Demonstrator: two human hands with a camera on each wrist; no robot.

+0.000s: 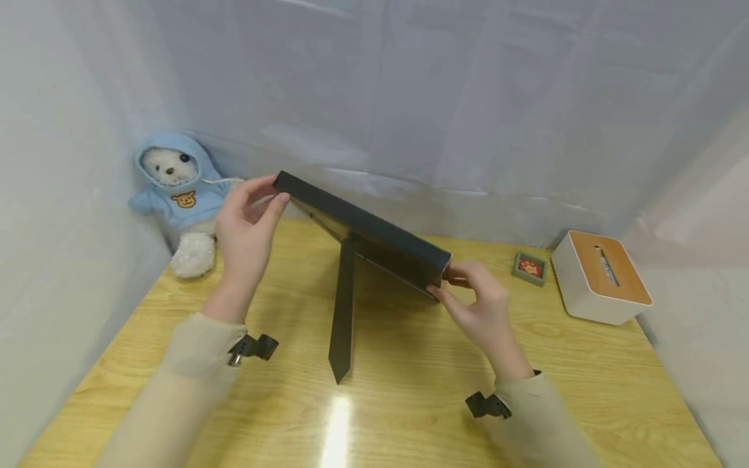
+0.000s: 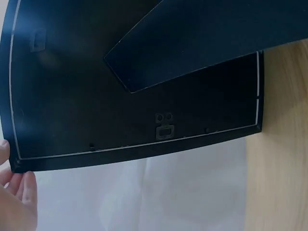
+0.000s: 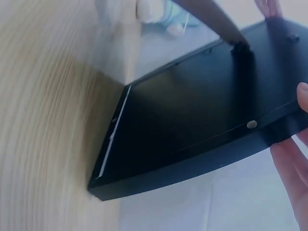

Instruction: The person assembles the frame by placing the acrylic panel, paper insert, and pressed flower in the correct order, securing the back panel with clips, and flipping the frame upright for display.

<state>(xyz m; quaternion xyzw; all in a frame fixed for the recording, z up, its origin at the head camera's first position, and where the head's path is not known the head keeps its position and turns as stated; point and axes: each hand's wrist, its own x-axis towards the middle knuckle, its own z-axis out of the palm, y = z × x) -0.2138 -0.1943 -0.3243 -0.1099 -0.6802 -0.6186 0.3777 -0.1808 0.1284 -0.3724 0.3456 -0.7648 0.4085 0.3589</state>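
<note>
A black picture frame (image 1: 374, 224) stands tilted at the middle of the table, its back toward me. Its easel leg (image 1: 344, 305) is swung out from the backing, pointing down toward the table. My left hand (image 1: 248, 234) pinches the frame's upper left corner between thumb and fingers. On the right side, my right hand (image 1: 482, 309) grips the edge, thumb at the back. The left wrist view shows the dark backing (image 2: 72, 106) with small metal hangers. In the right wrist view, the frame's bottom edge (image 3: 111, 132) is right at the wood. Its front is hidden.
A plush toy (image 1: 175, 179) in a blue hoodie sits at the back left. At the back right are a small green square dish (image 1: 530, 268) and a white tissue box (image 1: 576, 292) with a wooden lid (image 1: 629, 283). Pale curtains (image 1: 409, 97) surround the wooden table (image 1: 421, 403).
</note>
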